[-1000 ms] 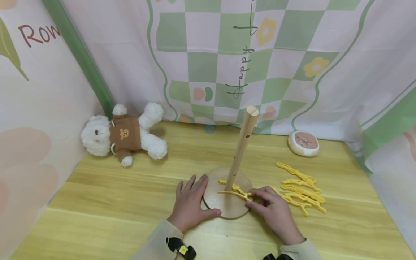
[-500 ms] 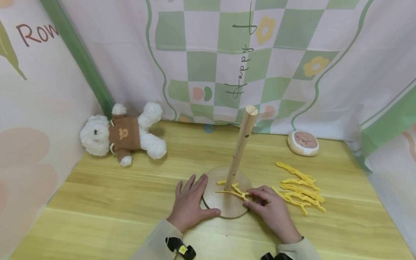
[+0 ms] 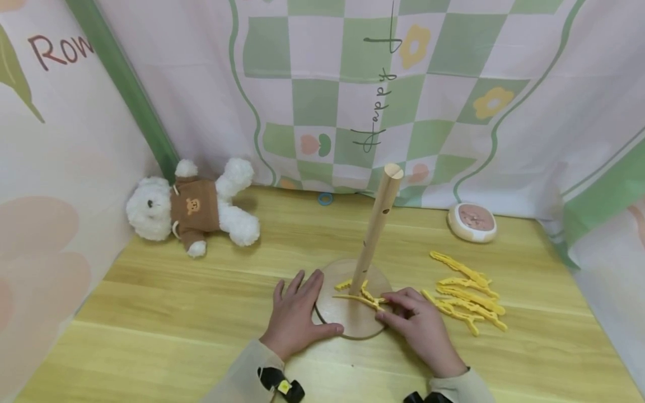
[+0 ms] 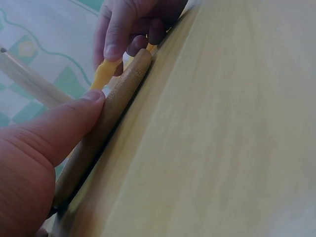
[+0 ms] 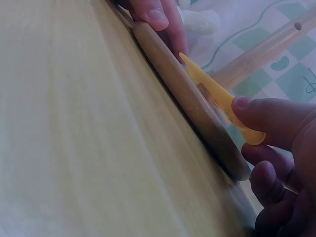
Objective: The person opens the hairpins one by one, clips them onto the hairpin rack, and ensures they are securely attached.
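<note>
Around the wood-grain counter (image 3: 151, 313) hangs a patterned curtain (image 3: 312, 101), behind one upright wooden post (image 3: 375, 235) on its round base (image 3: 332, 308), with one plush bear (image 3: 196, 207) back-left of it. Left of the post, the left hand (image 3: 298, 319) lies spread on the base; right of it, the right hand (image 3: 423, 327) pinches one yellow clip (image 5: 217, 94), arms flanking its foot. One white-rimmed device (image 3: 472, 223) sits back-right of it, roughly five loose clips (image 3: 472, 298) right, one blue ring (image 3: 325, 204) behind-left.

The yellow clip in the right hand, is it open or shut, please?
Open: the yellow clip has its two arms spread apart.
</note>
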### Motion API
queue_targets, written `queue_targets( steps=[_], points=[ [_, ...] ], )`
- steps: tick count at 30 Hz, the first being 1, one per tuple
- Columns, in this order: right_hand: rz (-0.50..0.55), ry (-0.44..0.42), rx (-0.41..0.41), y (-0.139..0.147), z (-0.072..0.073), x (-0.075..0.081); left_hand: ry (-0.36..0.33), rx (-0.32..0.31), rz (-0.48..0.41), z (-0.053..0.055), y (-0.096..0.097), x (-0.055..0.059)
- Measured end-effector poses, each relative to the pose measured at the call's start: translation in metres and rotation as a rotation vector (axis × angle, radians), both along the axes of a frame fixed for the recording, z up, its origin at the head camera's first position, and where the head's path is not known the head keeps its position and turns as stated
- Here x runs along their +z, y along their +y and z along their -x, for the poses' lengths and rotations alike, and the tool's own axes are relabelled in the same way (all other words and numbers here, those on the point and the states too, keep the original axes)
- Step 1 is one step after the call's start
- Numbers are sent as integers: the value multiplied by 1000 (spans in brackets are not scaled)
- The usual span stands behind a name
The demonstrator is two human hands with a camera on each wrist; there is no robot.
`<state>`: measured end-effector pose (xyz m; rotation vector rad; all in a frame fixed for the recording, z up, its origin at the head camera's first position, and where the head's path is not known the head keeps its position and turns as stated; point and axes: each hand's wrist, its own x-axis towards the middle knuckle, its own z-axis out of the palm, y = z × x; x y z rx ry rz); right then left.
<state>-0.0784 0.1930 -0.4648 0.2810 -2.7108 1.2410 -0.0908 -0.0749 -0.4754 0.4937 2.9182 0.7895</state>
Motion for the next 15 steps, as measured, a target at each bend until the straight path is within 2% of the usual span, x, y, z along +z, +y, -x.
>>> queue_targets(
  steps=[15],
  points=[
    [-19,-13,-9,-1,0,1,-15,2,-1,-1,0,0]
  ],
)
